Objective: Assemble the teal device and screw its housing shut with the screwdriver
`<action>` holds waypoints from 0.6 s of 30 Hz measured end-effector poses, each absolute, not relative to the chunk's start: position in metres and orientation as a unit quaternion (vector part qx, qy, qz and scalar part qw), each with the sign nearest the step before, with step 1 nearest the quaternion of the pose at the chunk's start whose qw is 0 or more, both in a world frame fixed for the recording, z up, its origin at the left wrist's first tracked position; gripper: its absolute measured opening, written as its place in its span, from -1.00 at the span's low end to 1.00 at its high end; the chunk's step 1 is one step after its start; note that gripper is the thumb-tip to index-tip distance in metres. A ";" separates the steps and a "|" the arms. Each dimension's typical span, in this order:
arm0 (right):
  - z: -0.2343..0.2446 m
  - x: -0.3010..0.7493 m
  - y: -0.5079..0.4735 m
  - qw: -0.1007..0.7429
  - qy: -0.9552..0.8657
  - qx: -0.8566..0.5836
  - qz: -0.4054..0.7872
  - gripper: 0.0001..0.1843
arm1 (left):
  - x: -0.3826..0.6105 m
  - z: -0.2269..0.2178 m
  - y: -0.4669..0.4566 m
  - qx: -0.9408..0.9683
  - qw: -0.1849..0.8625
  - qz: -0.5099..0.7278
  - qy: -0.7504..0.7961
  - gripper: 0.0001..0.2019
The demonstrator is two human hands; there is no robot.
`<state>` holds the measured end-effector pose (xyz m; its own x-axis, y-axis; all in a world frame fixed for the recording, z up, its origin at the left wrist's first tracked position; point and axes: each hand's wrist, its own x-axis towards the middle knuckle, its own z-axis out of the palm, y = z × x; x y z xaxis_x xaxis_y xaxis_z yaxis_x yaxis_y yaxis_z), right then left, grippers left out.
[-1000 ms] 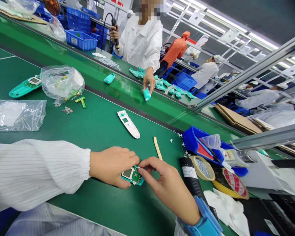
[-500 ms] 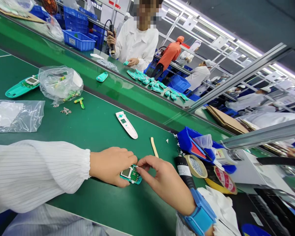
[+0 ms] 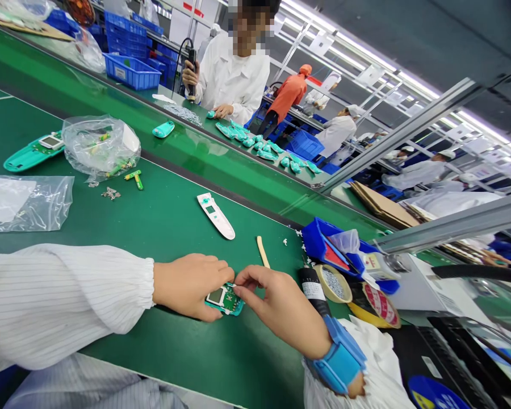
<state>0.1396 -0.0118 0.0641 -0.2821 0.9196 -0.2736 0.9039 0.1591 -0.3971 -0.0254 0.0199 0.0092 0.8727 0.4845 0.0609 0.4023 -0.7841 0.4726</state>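
Handset assembly at the worktop (image 3: 166, 346), head view. The teal handset (image 3: 226, 299) lies in front of the person, between both hands; its left end is hidden beneath the left hand (image 3: 191, 287), while its display and part of the circuit board remain exposed. The left hand is palm-down, its fingers and thumb clamped on the housing's sides. The right hand (image 3: 276, 301) arches in from the right, thumb and index fingertips together at the board's upper corner; whether they pinch a small part cannot be told. The right sleeve (image 3: 361, 363) is cut off by the lower border. Bare surface extends from the handset to the worktop's near edge; beyond lie a white cover (image 3: 216, 216) and, rightward, a black tool (image 3: 314, 291), partly hidden.
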 end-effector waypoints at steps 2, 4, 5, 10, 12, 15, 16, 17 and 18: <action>0.065 0.141 -0.009 0.022 -0.750 -0.598 0.283 -0.91 | -0.026 0.010 0.019 0.937 0.240 0.101 0.234 -0.64; 0.063 0.144 -0.008 0.031 -0.740 -0.599 0.305 -0.92 | -0.027 0.011 0.018 0.930 0.256 0.112 0.238 -0.65; 0.062 0.145 -0.008 0.036 -0.735 -0.600 0.314 -0.93 | -0.027 0.012 0.018 0.926 0.265 0.116 0.244 -0.69; 0.056 0.151 -0.011 0.076 -0.711 -0.610 0.341 -0.93 | -0.022 0.014 0.016 0.900 0.301 0.116 0.294 -0.77; 0.054 0.151 -0.013 0.091 -0.705 -0.613 0.345 -0.91 | -0.020 0.014 0.014 0.889 0.313 0.113 0.315 -0.79; 0.052 0.152 -0.014 0.107 -0.701 -0.611 0.352 -0.96 | -0.017 0.014 0.013 0.876 0.330 0.113 0.333 -0.79; 0.052 0.152 -0.015 0.112 -0.701 -0.609 0.353 -0.98 | -0.016 0.014 0.013 0.873 0.335 0.113 0.337 -0.79; 0.052 0.152 -0.015 0.116 -0.703 -0.606 0.354 -0.97 | -0.016 0.014 0.013 0.870 0.340 0.113 0.339 -0.79; 0.051 0.152 -0.016 0.119 -0.705 -0.604 0.353 -0.95 | -0.015 0.014 0.013 0.867 0.344 0.113 0.342 -0.78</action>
